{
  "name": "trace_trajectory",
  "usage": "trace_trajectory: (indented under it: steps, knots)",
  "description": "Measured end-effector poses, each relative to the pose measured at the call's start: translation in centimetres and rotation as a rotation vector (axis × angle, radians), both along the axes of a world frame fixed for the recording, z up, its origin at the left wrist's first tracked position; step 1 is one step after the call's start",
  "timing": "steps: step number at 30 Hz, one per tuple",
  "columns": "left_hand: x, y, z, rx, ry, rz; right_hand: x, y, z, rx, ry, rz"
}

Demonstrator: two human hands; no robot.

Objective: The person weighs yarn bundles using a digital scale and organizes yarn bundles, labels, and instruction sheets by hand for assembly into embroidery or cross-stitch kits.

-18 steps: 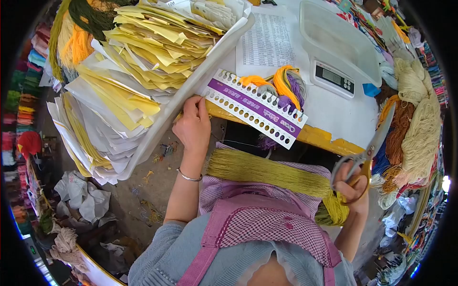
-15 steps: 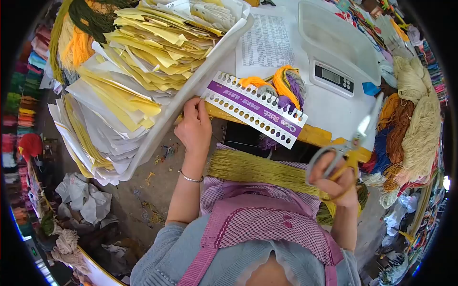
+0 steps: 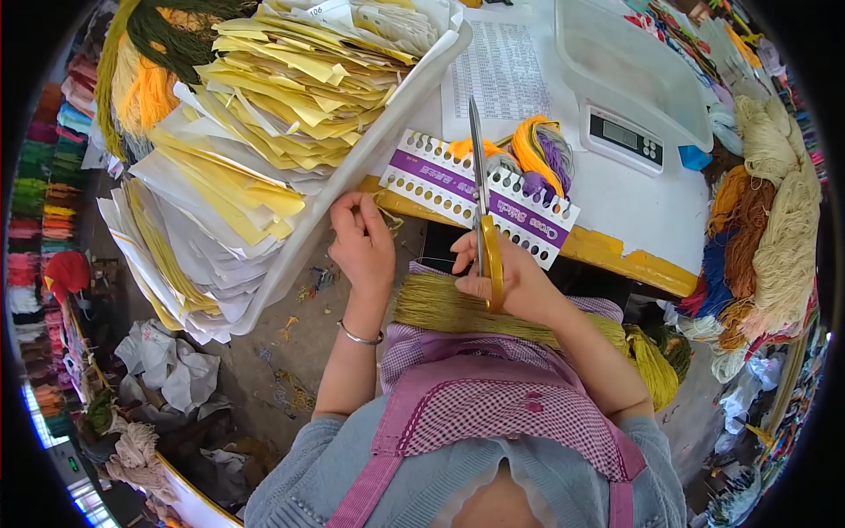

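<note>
Right hand (image 3: 519, 283): closed around the gold handle of 1 pair of scissors (image 3: 492, 251). The scissors stand in front of the body, blades pointing away from it and crossing in front of the card (image 3: 427, 179) in this view. Blades appear close together; whether they touch the card cannot be told.

Left hand (image 3: 363, 242): fingers curled inward and drawn close to the thumb, just beside the card's left end and the wall of the plastic bin (image 3: 374, 143). Whether the fingertips pinch a thread cannot be told. 1 metal bracelet (image 3: 359, 335) sits on the wrist.

Card: white with a purple band and 2 rows of holes, lying aslant at the near edge of the table (image 3: 656, 216). Orange, purple and grey threads (image 3: 539, 158) lie at its far side.

Lap: 1 long olive hank (image 3: 444, 304) lies crosswise over the checked apron (image 3: 493, 414), partly hidden by the right arm.

Surroundings: the bin is packed with yellow and white paper packets (image 3: 299, 97). A printed sheet (image 3: 497, 66) lies beyond the card. A scale (image 3: 620, 139) stands to the right, beside cream skeins (image 3: 775, 238).
</note>
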State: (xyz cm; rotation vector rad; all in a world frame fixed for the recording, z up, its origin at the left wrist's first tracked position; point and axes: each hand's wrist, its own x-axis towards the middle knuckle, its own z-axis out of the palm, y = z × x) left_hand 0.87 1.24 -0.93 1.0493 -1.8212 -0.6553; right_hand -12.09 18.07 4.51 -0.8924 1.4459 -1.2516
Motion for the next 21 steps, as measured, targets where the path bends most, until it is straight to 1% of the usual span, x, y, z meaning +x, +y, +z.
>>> trace_trajectory:
  steps: [1,3,4,5,6,7,8,10,11,12,14,15,17,21]
  knots:
    - [0.4,-0.1,0.1,0.002,-0.026,-0.002,-0.1,-0.1,-0.4,0.024,0.04,-0.009]
    - [0.9,0.0,0.3,0.004,-0.056,0.002,-0.5,-0.2,0.4,0.062,0.02,0.011]
    - [1.0,0.3,0.6,0.104,0.027,-0.023,-0.5,-0.2,0.5,0.101,0.001,0.029]
    - [1.0,0.6,0.9,0.206,0.112,-0.049,-0.6,0.1,0.3,0.068,-0.075,0.038]
    - [0.9,1.0,1.4,0.208,0.11,-0.045,-0.7,0.1,0.4,0.068,0.007,0.068]
    - [0.8,1.5,2.1,0.323,0.21,-0.076,-0.8,0.3,0.4,0.068,0.089,0.098]
    - [0.8,1.8,2.5,0.437,0.312,-0.108,-0.8,1.0,-1.4,-0.078,-0.291,0.103]
    - [1.0,1.8,2.7,0.45,0.329,-0.114,-0.4,2.2,-0.6,0.019,-0.428,0.214]
    - [1.0,1.8,2.7,0.464,0.35,-0.12,-0.6,2.3,-0.5,0.031,-0.465,0.272]
    - [1.1,1.8,2.6,0.465,0.349,-0.12,-0.7,2.5,-0.7,0.032,-0.466,0.272]
    - [1.2,1.8,2.4,0.466,0.364,-0.122,-0.8,2.7,-1.3,0.087,-0.567,0.333]
    - [1.2,1.8,2.4,0.466,0.363,-0.124,-0.6,2.6,-1.1,0.086,-0.567,0.332]
    - [1.2,1.9,2.5,0.472,0.379,-0.119,0.0,2.1,-0.4,0.098,-0.661,0.233]
    - [1.4,2.0,2.7,0.481,0.389,-0.133,0.3,1.1,-1.1,0.053,-0.752,0.25]
